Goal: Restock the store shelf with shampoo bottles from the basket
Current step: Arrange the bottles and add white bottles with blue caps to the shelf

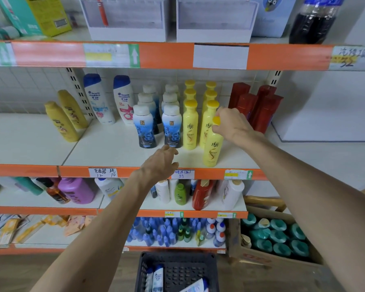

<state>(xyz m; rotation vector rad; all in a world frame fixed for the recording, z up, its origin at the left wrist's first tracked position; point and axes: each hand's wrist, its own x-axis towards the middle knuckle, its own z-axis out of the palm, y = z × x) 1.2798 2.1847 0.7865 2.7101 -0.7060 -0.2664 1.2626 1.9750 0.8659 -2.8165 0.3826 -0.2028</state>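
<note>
My right hand (230, 123) pinches the cap of a yellow shampoo bottle (212, 148) that stands near the front edge of the middle shelf (114, 150), in front of two rows of matching yellow bottles (190, 125). My left hand (162, 163) hovers over the shelf's front edge with loosely spread fingers, holding nothing, just in front of the blue-and-white bottles (172, 127). On the floor below sits the dark basket (177, 270) with white-and-blue shampoo bottles (158, 277) lying in it.
Two white head & shoulders bottles (97, 100) and mustard-yellow bottles (65, 121) stand to the left, red bottles (259, 106) to the right. The upper shelf's orange rail (167, 55) is overhead. A cardboard box of teal-capped bottles (276, 237) sits at lower right.
</note>
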